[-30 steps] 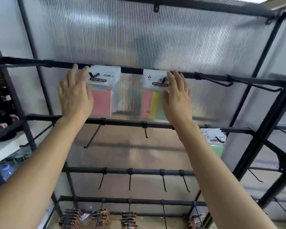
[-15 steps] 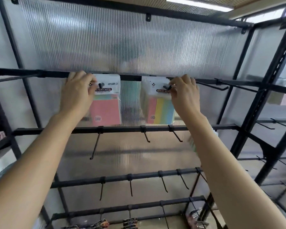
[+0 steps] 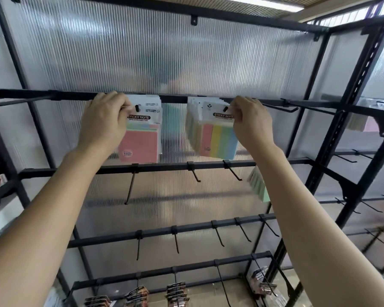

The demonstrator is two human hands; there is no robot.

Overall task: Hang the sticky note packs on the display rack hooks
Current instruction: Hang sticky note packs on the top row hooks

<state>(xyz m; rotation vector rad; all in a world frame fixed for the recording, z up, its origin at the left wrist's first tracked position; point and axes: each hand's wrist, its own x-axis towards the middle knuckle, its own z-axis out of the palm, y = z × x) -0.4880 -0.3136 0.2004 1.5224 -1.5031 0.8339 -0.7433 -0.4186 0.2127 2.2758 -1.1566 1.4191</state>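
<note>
Now we are hooking both: left hand (image 3: 102, 122) gripping the pink plastic-wrapped sticky note pack (image 3: 140, 142), right hand (image 3: 252, 122) pinching the pastel-striped pack (image 3: 217, 140); releasing next.

Ribbed translucent wall panel (image 3: 186, 58) — ceiling strip light (image 3: 257, 2) above

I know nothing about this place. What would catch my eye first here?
Two bare arms reach up the middle: the left hand grips a pink sticky note pack and the right hand pinches a striped sticky note pack, both hanging side by side under the upper rail. Below them run rows of bare hooks, and dark packets hang at the very bottom.
</note>
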